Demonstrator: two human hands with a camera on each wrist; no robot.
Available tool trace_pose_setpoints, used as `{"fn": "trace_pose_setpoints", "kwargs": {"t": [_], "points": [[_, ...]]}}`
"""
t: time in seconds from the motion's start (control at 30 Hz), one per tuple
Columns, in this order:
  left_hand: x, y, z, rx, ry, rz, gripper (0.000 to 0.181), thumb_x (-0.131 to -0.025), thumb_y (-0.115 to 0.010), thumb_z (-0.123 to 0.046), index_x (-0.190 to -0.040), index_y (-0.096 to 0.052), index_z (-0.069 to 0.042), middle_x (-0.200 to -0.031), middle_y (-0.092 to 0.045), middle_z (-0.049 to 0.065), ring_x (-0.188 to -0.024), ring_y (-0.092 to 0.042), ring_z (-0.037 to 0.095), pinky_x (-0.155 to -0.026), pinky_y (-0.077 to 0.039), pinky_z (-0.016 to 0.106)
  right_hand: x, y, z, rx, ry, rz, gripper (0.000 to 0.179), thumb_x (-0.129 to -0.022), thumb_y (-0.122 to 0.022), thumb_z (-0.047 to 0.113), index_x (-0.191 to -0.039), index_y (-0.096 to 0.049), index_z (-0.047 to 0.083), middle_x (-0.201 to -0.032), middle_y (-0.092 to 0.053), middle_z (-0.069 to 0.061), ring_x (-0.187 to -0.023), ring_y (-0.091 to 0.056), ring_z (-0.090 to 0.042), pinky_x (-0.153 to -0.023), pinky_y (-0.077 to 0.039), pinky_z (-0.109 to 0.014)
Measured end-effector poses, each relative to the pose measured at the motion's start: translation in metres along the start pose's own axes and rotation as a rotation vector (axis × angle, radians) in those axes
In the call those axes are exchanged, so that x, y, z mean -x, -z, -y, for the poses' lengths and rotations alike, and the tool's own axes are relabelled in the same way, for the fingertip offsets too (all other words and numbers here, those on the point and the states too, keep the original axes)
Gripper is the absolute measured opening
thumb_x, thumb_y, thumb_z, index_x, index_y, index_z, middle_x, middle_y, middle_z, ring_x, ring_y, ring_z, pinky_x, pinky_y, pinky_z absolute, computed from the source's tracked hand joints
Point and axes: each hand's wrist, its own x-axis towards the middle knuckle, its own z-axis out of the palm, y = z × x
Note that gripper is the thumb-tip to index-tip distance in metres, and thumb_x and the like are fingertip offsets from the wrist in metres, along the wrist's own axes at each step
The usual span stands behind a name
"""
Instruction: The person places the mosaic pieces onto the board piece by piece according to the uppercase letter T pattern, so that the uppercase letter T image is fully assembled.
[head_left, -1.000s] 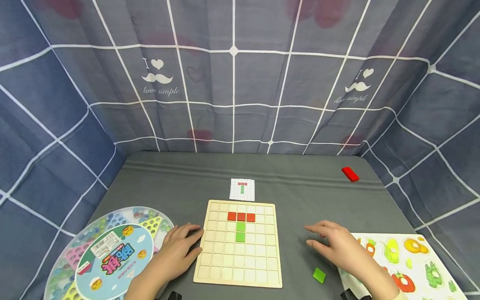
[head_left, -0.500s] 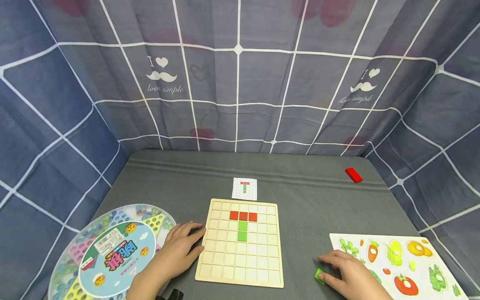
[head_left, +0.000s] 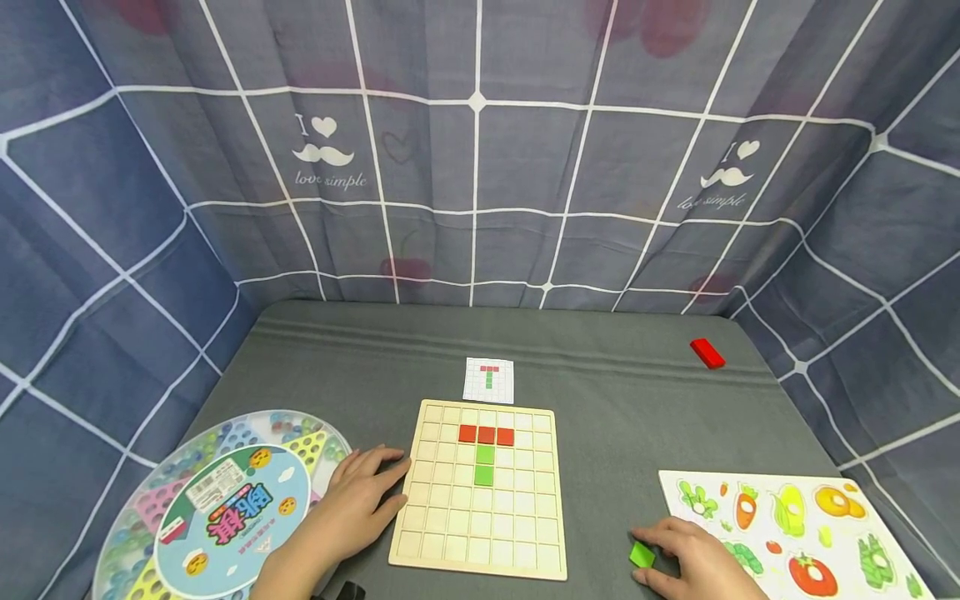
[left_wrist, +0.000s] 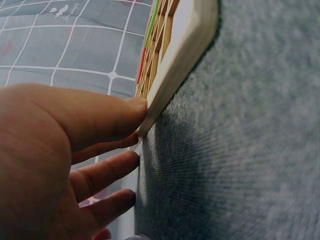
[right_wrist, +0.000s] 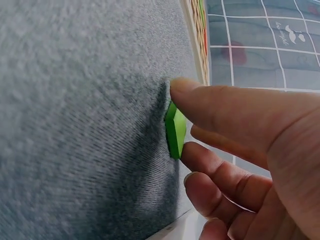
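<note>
At the lower right of the head view, my right hand (head_left: 693,562) has its thumb and fingertips at opposite sides of a loose green square tile (head_left: 642,555). The right wrist view shows this tile (right_wrist: 176,131) between thumb and finger, low over the grey cloth. My left hand (head_left: 367,504) rests beside the wooden grid board (head_left: 446,533), fingers loosely extended and fingertips at its left edge. On the board, three red tiles (head_left: 486,436) form a row, with two green tiles (head_left: 484,476) in a column under the middle one.
A small printed card (head_left: 480,393) with a red and green T lies behind the board. Far right is a red block (head_left: 707,353). A vegetable picture board (head_left: 765,546) lies near the right hand, and a round marble game box (head_left: 232,508) lies under the left forearm.
My right hand has come down toward the front and reached the loose green tile, now between its thumb and fingers. My left hand has stayed at the board's edge.
</note>
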Motion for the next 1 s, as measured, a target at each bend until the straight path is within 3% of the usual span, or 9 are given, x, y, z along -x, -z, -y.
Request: {"fn": "trace_pose_setpoints", "kwargs": {"t": [0.23, 0.43, 0.57, 0.7, 1.0], "points": [[0.001, 0.002, 0.000, 0.000, 0.011, -0.016, 0.048, -0.091, -0.073, -0.026, -0.136, -0.063, -0.009, -0.140, -0.053, 0.007, -0.135, -0.041, 0.032, -0.113, -0.019, 0.060, -0.005, 0.000, -0.002, 0.019, 0.024, -0.011, 0.040, -0.082, -0.080, 0.041, -0.105, -0.075, 0.009, -0.089, -0.058, 0.014, -0.075, -0.049, 0.004, -0.061, -0.047, -0.026], [0.000, 0.004, -0.001, 0.002, 0.020, -0.026, 0.048, -0.091, -0.073, -0.025, -0.135, -0.063, -0.009, -0.140, -0.053, 0.007, -0.135, -0.041, 0.033, -0.113, -0.019, 0.060, -0.011, 0.005, 0.000, 0.056, -0.039, -0.004, 0.050, -0.080, -0.079, 0.049, -0.109, -0.073, 0.009, -0.091, -0.057, 0.015, -0.077, -0.051, 0.004, -0.063, -0.049, -0.027], [-0.001, 0.006, -0.001, 0.002, 0.021, -0.025, 0.049, -0.092, -0.073, -0.026, -0.136, -0.062, -0.009, -0.141, -0.052, 0.007, -0.135, -0.041, 0.033, -0.114, -0.018, 0.060, -0.013, 0.008, 0.001, 0.056, -0.066, -0.002, 0.039, -0.080, -0.080, 0.044, -0.103, -0.074, 0.013, -0.088, -0.058, 0.015, -0.074, -0.050, 0.005, -0.061, -0.048, -0.026], [-0.001, 0.008, 0.001, -0.001, 0.014, -0.023, 0.049, -0.092, -0.073, -0.026, -0.136, -0.062, -0.009, -0.141, -0.052, 0.008, -0.136, -0.040, 0.033, -0.114, -0.018, 0.060, -0.016, 0.006, 0.004, 0.053, -0.052, -0.037, 0.028, -0.081, -0.081, 0.038, -0.098, -0.075, 0.017, -0.085, -0.058, 0.015, -0.071, -0.050, 0.004, -0.059, -0.047, -0.026], [0.002, 0.003, -0.003, 0.028, -0.037, 0.004, 0.047, -0.093, -0.071, -0.025, -0.135, -0.063, -0.007, -0.140, -0.051, 0.009, -0.134, -0.042, 0.036, -0.112, -0.020, 0.062, -0.025, 0.010, 0.023, 0.099, -0.007, -0.142, 0.024, -0.080, -0.082, 0.034, -0.099, -0.076, 0.022, -0.088, -0.058, 0.017, -0.076, -0.056, -0.001, -0.063, -0.051, -0.027]]}}
